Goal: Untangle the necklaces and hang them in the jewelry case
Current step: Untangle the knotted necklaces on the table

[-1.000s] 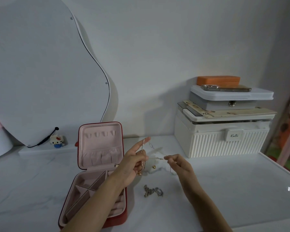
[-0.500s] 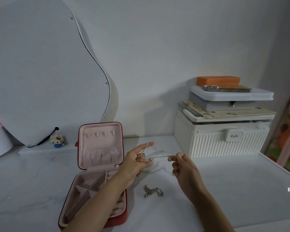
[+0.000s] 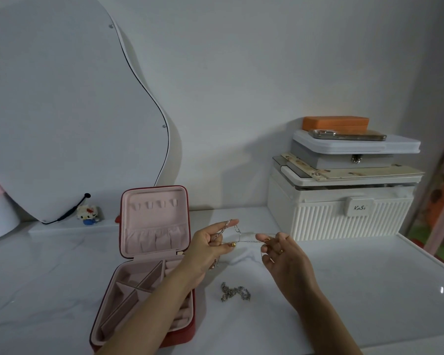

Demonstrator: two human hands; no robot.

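Note:
A red jewelry case (image 3: 154, 252) with pink lining stands open at the left; small hooks line the top of its upright lid. My left hand (image 3: 208, 248) pinches a tangle of thin silver chains (image 3: 222, 230) with a gold bead, held above the table just right of the case. My right hand (image 3: 280, 254) grips the other end of a thin chain (image 3: 251, 241), stretched between both hands. Another bunched silver necklace (image 3: 235, 294) lies on the white table below my hands.
A wavy white mirror (image 3: 69, 106) leans on the wall at the left, with a small toy figure (image 3: 87, 213) at its foot. A white ribbed storage box (image 3: 349, 216) at the right carries stacked cases, a phone and an orange box. Table edge runs along the right.
My right hand has drawn the thin chain out to the right and slightly up, so it now runs taut between both hands. The left hand has lifted a little.

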